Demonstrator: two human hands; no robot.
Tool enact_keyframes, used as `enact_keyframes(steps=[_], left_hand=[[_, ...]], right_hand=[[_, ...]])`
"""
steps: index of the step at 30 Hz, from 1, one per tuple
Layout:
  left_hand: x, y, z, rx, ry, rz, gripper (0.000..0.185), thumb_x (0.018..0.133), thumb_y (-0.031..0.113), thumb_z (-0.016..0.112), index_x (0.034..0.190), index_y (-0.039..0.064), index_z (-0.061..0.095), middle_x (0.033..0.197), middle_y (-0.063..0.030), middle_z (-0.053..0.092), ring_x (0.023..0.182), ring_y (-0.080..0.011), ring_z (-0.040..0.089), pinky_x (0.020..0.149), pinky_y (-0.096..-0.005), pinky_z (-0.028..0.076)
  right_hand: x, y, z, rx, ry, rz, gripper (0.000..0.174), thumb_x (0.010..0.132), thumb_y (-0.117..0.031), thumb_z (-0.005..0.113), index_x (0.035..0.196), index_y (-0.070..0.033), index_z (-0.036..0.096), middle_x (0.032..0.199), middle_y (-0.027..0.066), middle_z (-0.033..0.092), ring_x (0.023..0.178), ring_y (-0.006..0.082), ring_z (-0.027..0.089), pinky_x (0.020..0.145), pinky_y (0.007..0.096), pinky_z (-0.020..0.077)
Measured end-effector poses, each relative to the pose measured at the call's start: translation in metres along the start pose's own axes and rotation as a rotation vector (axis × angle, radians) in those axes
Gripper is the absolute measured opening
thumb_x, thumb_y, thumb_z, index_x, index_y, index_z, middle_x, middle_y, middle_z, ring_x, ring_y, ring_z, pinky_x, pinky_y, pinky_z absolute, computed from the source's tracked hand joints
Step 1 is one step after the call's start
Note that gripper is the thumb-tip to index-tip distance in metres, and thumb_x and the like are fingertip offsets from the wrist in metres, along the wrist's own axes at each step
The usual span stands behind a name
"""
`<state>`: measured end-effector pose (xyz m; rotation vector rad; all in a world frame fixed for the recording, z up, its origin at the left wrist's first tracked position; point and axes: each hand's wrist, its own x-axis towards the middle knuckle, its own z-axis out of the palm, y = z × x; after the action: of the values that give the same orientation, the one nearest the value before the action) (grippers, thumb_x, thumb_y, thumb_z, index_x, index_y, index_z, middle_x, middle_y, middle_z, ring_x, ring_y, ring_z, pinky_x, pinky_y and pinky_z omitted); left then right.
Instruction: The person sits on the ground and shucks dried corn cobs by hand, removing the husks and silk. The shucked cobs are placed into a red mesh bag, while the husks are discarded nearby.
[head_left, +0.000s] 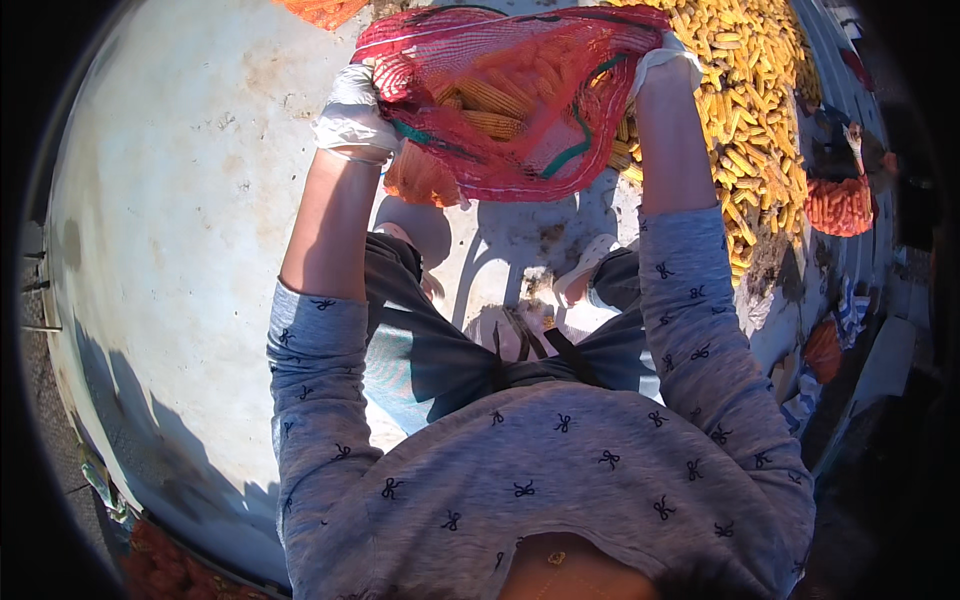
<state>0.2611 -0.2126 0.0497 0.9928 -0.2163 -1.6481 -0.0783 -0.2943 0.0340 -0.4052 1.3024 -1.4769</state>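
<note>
A red mesh bag (510, 169) with green stripes is spread wide in front of me, with yellow corn cobs (491, 105) inside. My left hand (358, 109), in a white glove, grips the bunched left side of its mouth. On the opposite side my right hand (667, 56), also gloved in white, holds the mesh; its fingers are partly hidden by the bag. The bag's lower part (424, 178) bulges orange beneath the stretched rim, between my feet and the corn pile.
A large heap of corn cobs (739, 127) lies to the right on the pale concrete floor (187, 187). Beyond it, a person (844, 135) is beside a filled mesh bag (838, 206). Other mesh bags lie at the top (322, 9) and lower left (169, 559).
</note>
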Motion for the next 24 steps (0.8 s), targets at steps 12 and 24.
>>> enact_keyframes(steps=[12, 24], left_hand=[[-0.006, -0.025, -0.048, 0.144, 0.182, -0.196, 0.031, 0.098, 0.028, 0.060, 0.117, 0.003, 0.064, 0.108, -0.0107, 0.071, 0.094, -0.0232, 0.068, 0.087, -0.0392, 0.057], [-0.027, -0.054, -0.041, 0.475, -0.063, -0.415, 0.029, 0.084, 0.013, 0.077, 0.106, -0.003, 0.067, 0.097, -0.0121, 0.072, 0.080, -0.0220, 0.071, 0.072, -0.0344, 0.061]], right_hand=[[0.050, 0.102, 0.033, -0.308, -0.037, 0.272, 0.042, 0.082, -0.020, 0.076, 0.118, -0.002, 0.064, 0.110, 0.0135, 0.068, 0.084, 0.0188, 0.063, 0.069, 0.0337, 0.0509], [-0.066, 0.101, -0.073, -0.934, -0.061, 0.265, 0.100, 0.072, -0.022, 0.084, 0.144, 0.002, 0.020, 0.131, 0.0248, 0.055, 0.114, 0.0303, 0.060, 0.088, 0.0415, 0.0529]])
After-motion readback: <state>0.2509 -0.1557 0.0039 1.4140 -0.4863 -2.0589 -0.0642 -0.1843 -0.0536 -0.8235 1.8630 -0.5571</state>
